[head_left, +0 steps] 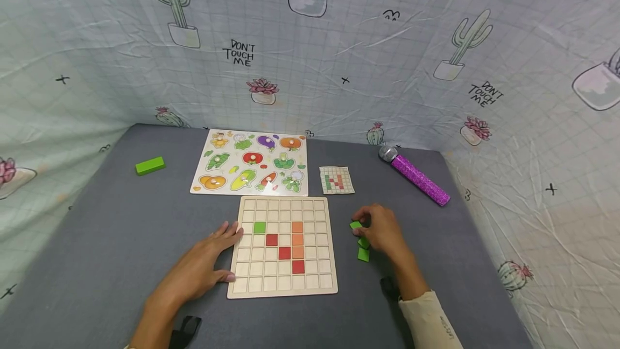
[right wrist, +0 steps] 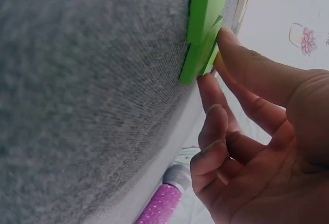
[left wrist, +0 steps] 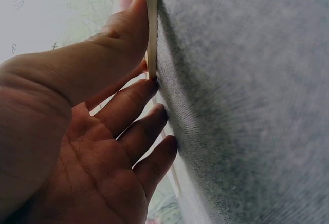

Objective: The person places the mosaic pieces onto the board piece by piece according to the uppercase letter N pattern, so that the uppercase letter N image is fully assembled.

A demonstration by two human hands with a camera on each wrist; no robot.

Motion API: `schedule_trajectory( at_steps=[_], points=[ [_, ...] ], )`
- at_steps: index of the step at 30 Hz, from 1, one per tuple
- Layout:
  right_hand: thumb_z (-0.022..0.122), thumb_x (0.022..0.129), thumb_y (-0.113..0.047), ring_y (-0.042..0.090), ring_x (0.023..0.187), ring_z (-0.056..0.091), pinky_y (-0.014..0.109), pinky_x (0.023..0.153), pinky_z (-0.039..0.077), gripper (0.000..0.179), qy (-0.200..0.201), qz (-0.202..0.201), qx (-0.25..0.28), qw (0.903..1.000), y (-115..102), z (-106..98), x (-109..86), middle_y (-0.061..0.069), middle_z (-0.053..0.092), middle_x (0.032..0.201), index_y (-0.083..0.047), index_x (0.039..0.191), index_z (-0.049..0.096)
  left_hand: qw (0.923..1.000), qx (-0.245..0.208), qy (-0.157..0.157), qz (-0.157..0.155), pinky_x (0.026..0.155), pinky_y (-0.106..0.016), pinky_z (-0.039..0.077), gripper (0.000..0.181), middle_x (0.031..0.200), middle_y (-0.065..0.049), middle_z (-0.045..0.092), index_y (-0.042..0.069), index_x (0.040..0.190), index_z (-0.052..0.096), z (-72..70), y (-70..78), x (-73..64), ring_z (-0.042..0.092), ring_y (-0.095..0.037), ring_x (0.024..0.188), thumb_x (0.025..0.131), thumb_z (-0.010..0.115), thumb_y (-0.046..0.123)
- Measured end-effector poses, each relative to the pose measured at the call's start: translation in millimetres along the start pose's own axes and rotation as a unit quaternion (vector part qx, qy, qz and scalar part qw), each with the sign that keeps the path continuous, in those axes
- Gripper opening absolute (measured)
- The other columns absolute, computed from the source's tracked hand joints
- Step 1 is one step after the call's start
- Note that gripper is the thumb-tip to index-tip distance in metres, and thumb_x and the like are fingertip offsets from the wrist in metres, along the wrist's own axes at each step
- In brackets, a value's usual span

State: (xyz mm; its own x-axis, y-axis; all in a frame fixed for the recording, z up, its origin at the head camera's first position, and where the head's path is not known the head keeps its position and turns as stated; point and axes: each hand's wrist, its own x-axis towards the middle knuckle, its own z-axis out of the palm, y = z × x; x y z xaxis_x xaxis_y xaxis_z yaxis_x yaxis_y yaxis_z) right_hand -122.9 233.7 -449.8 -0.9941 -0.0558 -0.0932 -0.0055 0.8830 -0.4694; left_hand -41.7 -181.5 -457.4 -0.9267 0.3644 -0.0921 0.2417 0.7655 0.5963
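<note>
At the left edge of a wooden grid board (head_left: pixel 310 284) my left hand (head_left: pixel 196 263) rests with its fingers extended, thumb and fingertips touching the rim. Set into the board are one green square tile (head_left: pixel 259 228), a diagonal of red tiles (head_left: pixel 272 240) and a column of orange tiles (head_left: pixel 297 239). Right of the board, my right hand (head_left: pixel 385 233) pinches a green square tile (head_left: pixel 356 224) between thumb and index finger. More green tiles (head_left: pixel 363 255) lie on the table beneath and in front of that hand; in the right wrist view, green tiles (right wrist: pixel 208 8) overlap near the thumb tip.
Behind the grid board lies a vegetable puzzle board (head_left: pixel 201 168), with a small pattern card (head_left: pixel 337 180) at its right. A purple glitter microphone (head_left: pixel 420 179) is at the back right. One green block (head_left: pixel 150 166) sits at the back left. Cactus-print cloth (head_left: pixel 349 106) encloses the table.
</note>
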Motion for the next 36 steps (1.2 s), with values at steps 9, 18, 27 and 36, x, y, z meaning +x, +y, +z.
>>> schedule_trajectory(
  at_steps=[9, 18, 27, 36],
  points=[
    [0.098, 0.076, -0.021, 0.016, 0.077, 0.059, 0.033, 0.07, 0.047, 0.024, -0.018, -0.012, 0.007, 0.9997, -7.8, 1.6, 1.6, -0.002, 0.067, 0.082, -0.019, 0.083, 0.075, 0.9999, 0.0, -0.005, -0.009, 0.118, -0.069, 0.037, 0.099, 0.171, -0.013, 0.038, 0.009, 0.16, 0.049, 0.3, 1.4, 0.3, 0.032, -0.044, 0.16, 0.073, 0.096, 0.018],
    [0.094, 0.079, -0.016, 0.01, 0.064, 0.055, 0.029, 0.067, 0.046, 0.02, -0.037, -0.062, 0.049, 0.9962, -21.3, 1.0, -4.4, -0.007, 0.061, 0.067, -0.02, 0.081, 0.075, 0.9999, -0.001, -0.005, -0.013, 0.118, -0.069, 0.037, 0.099, 0.171, -0.012, 0.038, 0.01, 0.16, 0.049, 1.6, 1.6, 0.2, 0.032, -0.044, 0.16, 0.073, 0.096, 0.018],
    [0.091, 0.083, -0.014, 0.012, 0.064, 0.054, 0.027, 0.062, 0.042, 0.019, -0.031, -0.1, 0.094, 0.9901, -44.5, 5.0, -15.9, -0.005, 0.059, 0.07, -0.021, 0.09, 0.076, 0.9999, 0.0, -0.004, -0.016, 0.119, -0.07, 0.036, 0.099, 0.171, -0.013, 0.038, 0.009, 0.16, 0.049, 2.1, 2.3, -0.5, 0.031, -0.044, 0.16, 0.073, 0.096, 0.017],
    [0.09, 0.087, -0.018, 0.009, 0.061, 0.053, 0.024, 0.056, 0.042, 0.017, -0.033, -0.122, 0.101, 0.9868, -66.9, 21.1, -20.6, -0.008, 0.061, 0.072, -0.022, 0.092, 0.074, 0.9999, 0.005, 0.001, -0.012, 0.118, -0.069, 0.037, 0.1, 0.171, -0.013, 0.038, 0.009, 0.16, 0.049, 2.1, 2.2, -0.3, 0.032, -0.044, 0.16, 0.073, 0.096, 0.018]
  ],
)
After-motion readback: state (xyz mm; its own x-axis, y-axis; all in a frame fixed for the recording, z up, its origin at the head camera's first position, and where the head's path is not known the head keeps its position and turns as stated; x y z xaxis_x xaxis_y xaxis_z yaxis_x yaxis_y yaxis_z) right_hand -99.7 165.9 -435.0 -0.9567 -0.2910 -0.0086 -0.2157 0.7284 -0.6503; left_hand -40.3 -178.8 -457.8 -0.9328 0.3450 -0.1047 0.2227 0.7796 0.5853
